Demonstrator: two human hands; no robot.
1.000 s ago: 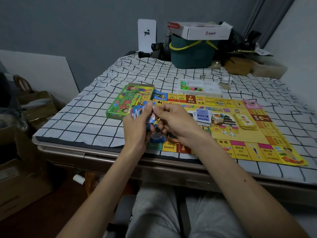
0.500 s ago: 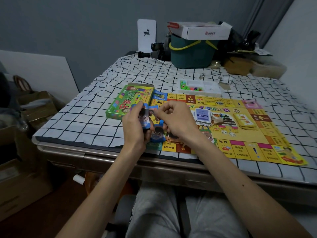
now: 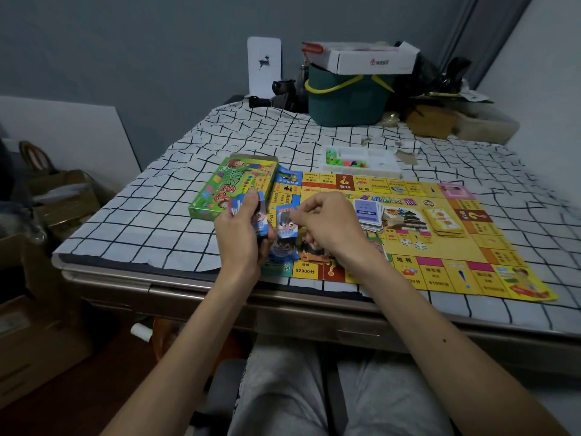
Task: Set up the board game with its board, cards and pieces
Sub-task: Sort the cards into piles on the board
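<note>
Done: board (image 3: pixel 440 247) flat on table (image 3: pixel 157 221); blue pile (image 3: pixel 367 214), yellow pile (image 3: pixel 445 221) on it.
L hand (image 3: pixel 242 234): clamped round card stack (image 3: pixel 260 217), over board's near-left corner.
R hand (image 3: pixel 327 225): pinches one card (image 3: pixel 285 221).
Left: pieces (image 3: pixel 345 162) in tray (image 3: pixel 388 167), not placed.

On the game board (image 3: pixel 471 243), "中国之旅" runs across the middle, and along its near edge stand "$2000分", then "地税" and "$1000分" further right. The green game box (image 3: pixel 232 187) just left of the board bears large red "中国". The white carton (image 3: pixel 374 61) well beyond the board shows a red logo too small to read.
</note>
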